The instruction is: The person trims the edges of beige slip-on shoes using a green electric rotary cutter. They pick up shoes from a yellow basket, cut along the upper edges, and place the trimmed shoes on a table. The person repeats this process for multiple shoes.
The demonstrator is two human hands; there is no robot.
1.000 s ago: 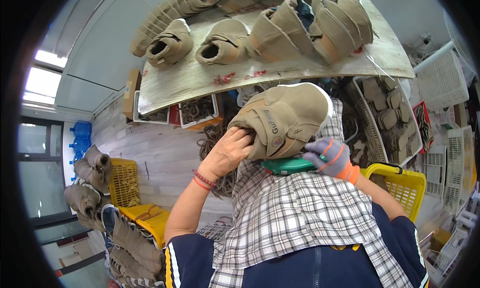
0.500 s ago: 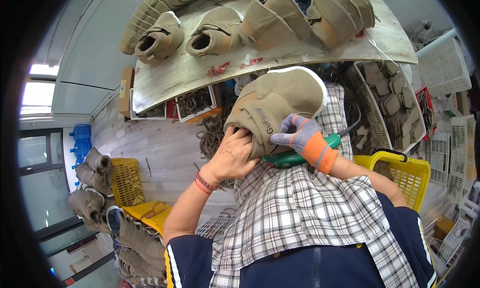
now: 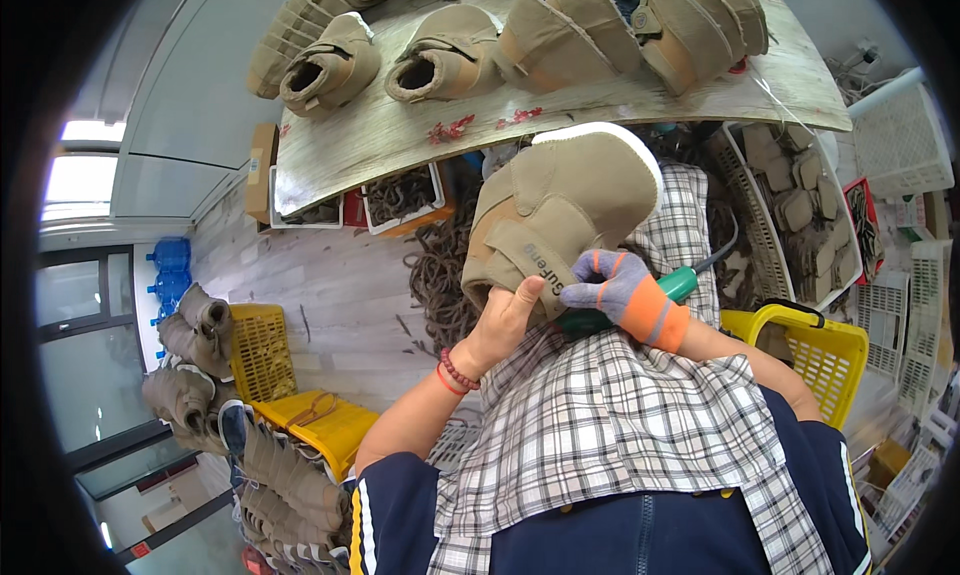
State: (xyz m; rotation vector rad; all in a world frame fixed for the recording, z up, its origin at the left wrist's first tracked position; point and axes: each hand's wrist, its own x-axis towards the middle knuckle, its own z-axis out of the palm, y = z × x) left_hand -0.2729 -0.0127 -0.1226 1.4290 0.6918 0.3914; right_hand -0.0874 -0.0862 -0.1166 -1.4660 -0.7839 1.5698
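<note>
A beige cloth shoe (image 3: pixel 560 190) with a white sole edge lies tilted over my lap, its toe away from me. My left hand (image 3: pixel 500 327) grips its collar beside the strap, thumb on the outside and fingers hidden in the opening. The strap (image 3: pixel 528 258) bears dark lettering. My right hand (image 3: pixel 625 293), in a grey and orange glove, has bent fingers, with its thumb tip at the strap's edge. A green corded hand tool (image 3: pixel 678 284) runs beneath this hand; whether the hidden fingers grip it, I cannot tell.
Several beige shoes (image 3: pixel 445 60) stand on the worn table (image 3: pixel 380 155) ahead. Under it are brown cords (image 3: pixel 445 280) and a white crate (image 3: pixel 850 260) of cloth pieces. Yellow baskets stand at my right (image 3: pixel 845 360) and left (image 3: pixel 262 350), with more shoes (image 3: pixel 290 485) piled lower left.
My left thumb has come out onto the strap's outer face, and the hand has turned. The shoe has tipped slightly. My right hand stays beside the strap's edge.
</note>
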